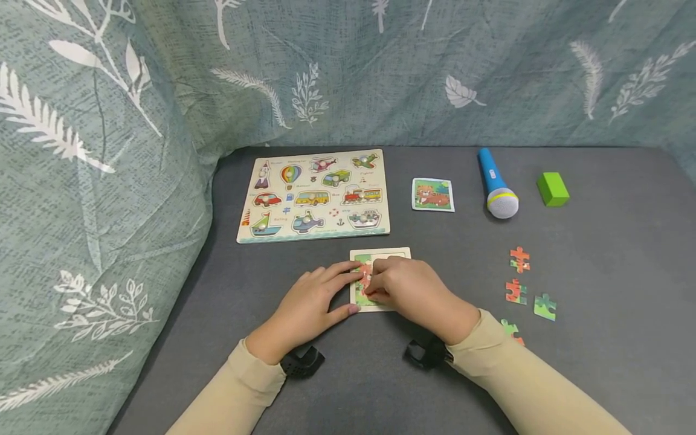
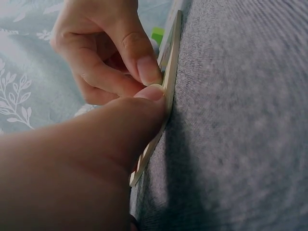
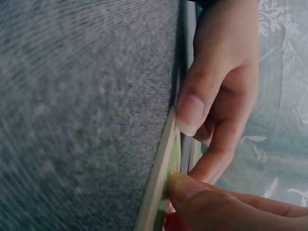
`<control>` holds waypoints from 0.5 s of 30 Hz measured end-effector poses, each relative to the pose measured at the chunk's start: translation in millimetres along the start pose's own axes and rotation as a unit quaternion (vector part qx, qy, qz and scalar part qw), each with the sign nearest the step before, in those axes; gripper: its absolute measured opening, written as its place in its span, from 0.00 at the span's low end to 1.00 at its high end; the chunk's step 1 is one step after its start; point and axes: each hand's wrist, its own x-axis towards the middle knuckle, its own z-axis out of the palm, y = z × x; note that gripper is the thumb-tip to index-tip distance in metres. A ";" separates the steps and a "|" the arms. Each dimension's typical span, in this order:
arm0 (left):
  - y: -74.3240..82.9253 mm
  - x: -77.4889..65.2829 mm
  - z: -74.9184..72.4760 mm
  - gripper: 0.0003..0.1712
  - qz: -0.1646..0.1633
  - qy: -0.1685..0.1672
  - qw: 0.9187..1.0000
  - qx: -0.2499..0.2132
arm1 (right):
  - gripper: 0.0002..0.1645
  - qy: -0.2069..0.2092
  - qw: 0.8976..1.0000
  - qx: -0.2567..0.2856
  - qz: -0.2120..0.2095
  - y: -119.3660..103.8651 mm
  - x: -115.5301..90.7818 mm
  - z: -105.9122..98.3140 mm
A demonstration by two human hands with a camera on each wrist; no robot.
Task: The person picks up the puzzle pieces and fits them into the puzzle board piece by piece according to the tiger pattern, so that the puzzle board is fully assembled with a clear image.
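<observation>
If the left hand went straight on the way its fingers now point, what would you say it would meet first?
Most likely the right hand, just ahead of the left hand's fingertips over the small puzzle board, though their exact heights are unclear.

On the vehicle board (image 1: 344, 158) at the upper middle of the frame, "Fighter" is being shown below the green plane (image 1: 365, 161), "Sailing" is being displayed beside the sailboat (image 1: 264, 226), and "Bus" is being printed right of the yellow bus (image 1: 312, 199). Other labels are being blurred by smallness.
</observation>
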 end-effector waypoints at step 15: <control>2.9 8.3 -2.1 0.37 -0.003 0.002 1.000 -0.001 | 0.06 0.000 0.999 -0.025 0.043 -5.8 -0.4 -4.6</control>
